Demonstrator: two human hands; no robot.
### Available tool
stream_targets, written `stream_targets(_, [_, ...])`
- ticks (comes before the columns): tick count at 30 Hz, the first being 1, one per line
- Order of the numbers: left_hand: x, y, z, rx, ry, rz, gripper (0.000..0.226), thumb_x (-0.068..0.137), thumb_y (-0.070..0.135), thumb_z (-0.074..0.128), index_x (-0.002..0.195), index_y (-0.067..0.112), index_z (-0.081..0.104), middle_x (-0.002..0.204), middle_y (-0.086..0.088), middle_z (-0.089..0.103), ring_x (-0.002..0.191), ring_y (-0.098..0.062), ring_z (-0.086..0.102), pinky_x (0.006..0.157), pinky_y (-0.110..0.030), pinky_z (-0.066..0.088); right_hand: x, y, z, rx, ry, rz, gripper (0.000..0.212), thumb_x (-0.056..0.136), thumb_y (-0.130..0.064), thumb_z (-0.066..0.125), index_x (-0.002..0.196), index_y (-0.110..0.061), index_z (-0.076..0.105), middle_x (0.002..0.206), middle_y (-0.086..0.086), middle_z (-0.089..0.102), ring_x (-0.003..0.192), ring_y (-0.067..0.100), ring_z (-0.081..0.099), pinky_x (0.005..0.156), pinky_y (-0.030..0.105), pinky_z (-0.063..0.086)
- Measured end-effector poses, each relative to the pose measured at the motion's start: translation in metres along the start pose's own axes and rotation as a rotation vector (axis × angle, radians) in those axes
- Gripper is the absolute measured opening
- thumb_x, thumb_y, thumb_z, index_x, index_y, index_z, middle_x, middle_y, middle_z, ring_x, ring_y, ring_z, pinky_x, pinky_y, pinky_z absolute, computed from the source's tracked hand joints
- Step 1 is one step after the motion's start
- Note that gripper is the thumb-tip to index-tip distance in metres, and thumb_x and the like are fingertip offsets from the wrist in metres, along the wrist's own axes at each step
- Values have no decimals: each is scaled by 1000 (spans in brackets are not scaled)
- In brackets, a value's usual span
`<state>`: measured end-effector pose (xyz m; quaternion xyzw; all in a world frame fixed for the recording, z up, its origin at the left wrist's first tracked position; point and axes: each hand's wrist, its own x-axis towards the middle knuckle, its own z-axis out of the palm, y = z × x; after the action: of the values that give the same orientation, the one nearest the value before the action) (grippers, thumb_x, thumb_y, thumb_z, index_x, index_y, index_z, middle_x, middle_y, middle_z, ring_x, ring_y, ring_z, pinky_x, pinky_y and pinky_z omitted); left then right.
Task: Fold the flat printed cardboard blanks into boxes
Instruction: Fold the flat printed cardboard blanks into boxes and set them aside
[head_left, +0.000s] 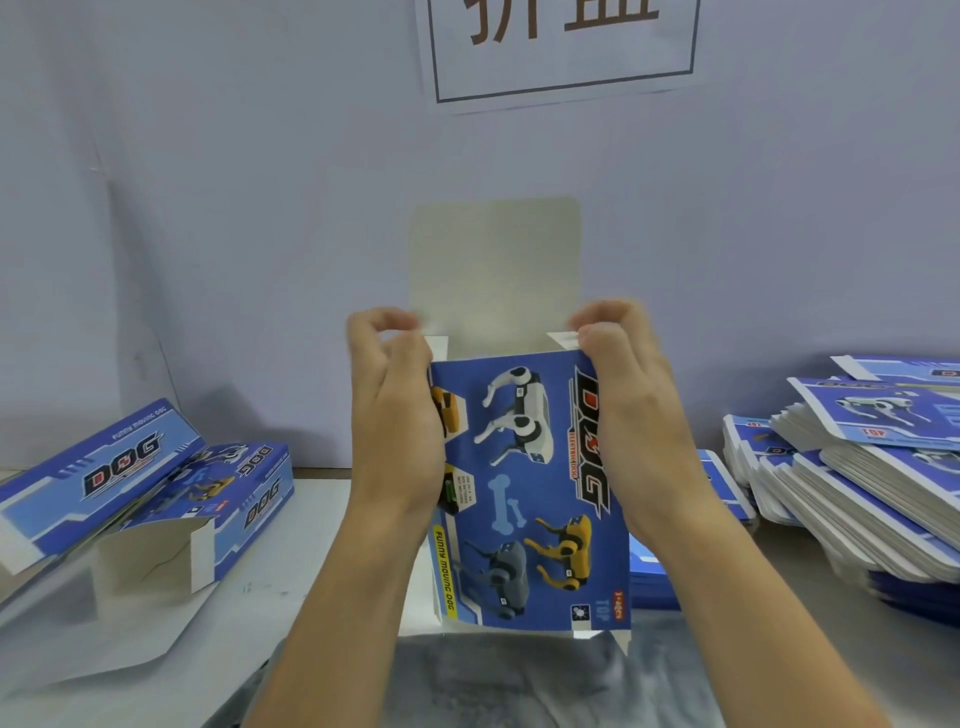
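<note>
A blue printed box (524, 483), already opened from flat into a sleeve, is held upright at the centre of the view, just above the person's lap, with its far end pointing to 12 o'clock. The left hand (395, 415) clasps the sleeve's left side and the right hand (628, 415) its right side, fingers curled round the upper corners, which I judge keeps the walls square while the end is closed. The fingertips of both hands sit on the small side tabs (563, 339) at the open end, seemingly to tuck them inward; the left fingertips are blurred, so their exact contact is unclear. The large plain lid flap (493, 270) stands straight up behind them, left free so it can come down over the tabs last. At 9 o'clock, folded boxes (156, 488) lie on the pale surface (291, 587), one with its end still open, parked out of the way as finished work. At 3 o'clock a thick stack of flat blanks (862, 499) waits within easy reach of the right hand. A paper sign (561, 47) hangs on the wall at 12 o'clock.
</note>
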<state>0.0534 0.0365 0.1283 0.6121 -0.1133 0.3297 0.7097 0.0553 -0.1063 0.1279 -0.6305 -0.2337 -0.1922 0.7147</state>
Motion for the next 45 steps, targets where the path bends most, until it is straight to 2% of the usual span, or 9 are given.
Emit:
stream_targets(4, [1,-2,-1,-39,-39,-52,46,78,38,39,123,46,43,59,7,45,52,-7,46,46,-21,40,1,3,-2,13,1,72,48,79,-44,43,126,-48,46,65,-2,56,54,10,58,47,24,49])
stream_targets(7, [1,-1,0,-50,-103,-15,48,83,36,39,129,33,54,73,5,66,59,-10,61,49,-22,46,2,2,-3,31,-54,53,32,79,-43,41,100,-57,62,77,3,65,64,15,64,56,30,53])
stream_targets(12, [-1,1,1,-45,-71,27,27,79,25,39,98,31,58,75,-5,55,47,-6,44,39,-21,33,2,2,-4,44,35,29,19,81,-37,44,96,-36,55,62,1,54,57,21,56,49,33,47])
stream_targets(17, [-3,2,0,-64,-59,30,30,82,26,38,96,41,59,84,-23,56,53,-15,48,42,-25,35,0,1,-2,-9,51,-21,21,82,-38,42,95,-49,54,58,-2,46,55,20,49,47,32,44])
stream_targets(22, [-3,3,2,-73,27,117,26,83,25,39,75,39,59,67,12,55,53,-20,43,42,-23,36,-1,3,-2,63,16,-74,12,86,-33,43,88,-36,54,57,-6,50,51,14,52,45,27,43])
stream_targets(26, [-4,0,2,-151,87,81,33,85,36,37,69,27,64,107,-3,73,104,-32,66,75,-47,51,-2,7,-4,227,41,-79,28,88,-35,38,93,-12,52,83,10,63,69,20,66,59,32,49])
stream_targets(31, [-4,1,2,-124,129,73,33,85,37,38,77,20,64,104,0,75,99,-24,69,66,-30,53,-4,10,-4,187,49,-69,34,89,-41,38,97,-13,56,90,16,62,75,27,66,67,38,49])
stream_targets(36, [-4,3,2,-137,63,-11,40,84,49,37,117,41,57,119,-7,66,108,-35,66,89,-51,53,-4,9,-15,208,-162,-34,51,88,-35,54,137,-45,45,91,6,70,84,25,72,73,36,58])
stream_targets(45, [7,9,-14,-18,-302,-14,35,90,42,50,120,38,66,120,5,72,110,-19,69,96,-42,54,9,-17,-46,175,202,-93,50,87,-55,56,132,-32,57,115,-2,72,107,20,70,94,44,56])
